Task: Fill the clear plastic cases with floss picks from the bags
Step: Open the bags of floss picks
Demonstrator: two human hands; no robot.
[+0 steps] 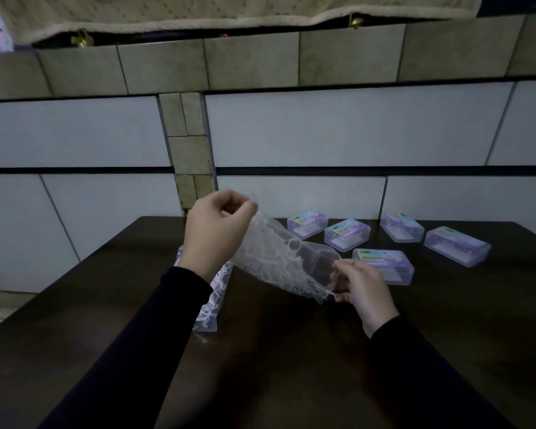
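Holding item 1 aloft over the dark table (291, 351): a clear plastic bag (279, 258) of white floss picks, stretched slantwise between both hands. The left hand (217, 230), fingers curled, pinches the bag's raised upper end; the right hand (359, 289), fingers curled, pinches the lower end close above the tabletop. Both arms wear black sleeves.

Item 2: a second bag (212, 300) of floss picks, lying flat on the table beneath the left forearm, partly hidden by it.

Item 3: five clear plastic cases, lids closed, each with a coloured label, resting on the table to the right and beyond the hands. Nearest case (384, 266) sits just behind the right hand; two more (307, 224) (347, 235) stand farther back near the wall; two others (401, 227) (457, 246) lie at the far right. Contents of the cases cannot be made out.

Backdrop: a tiled wall (353, 128) behind the table.
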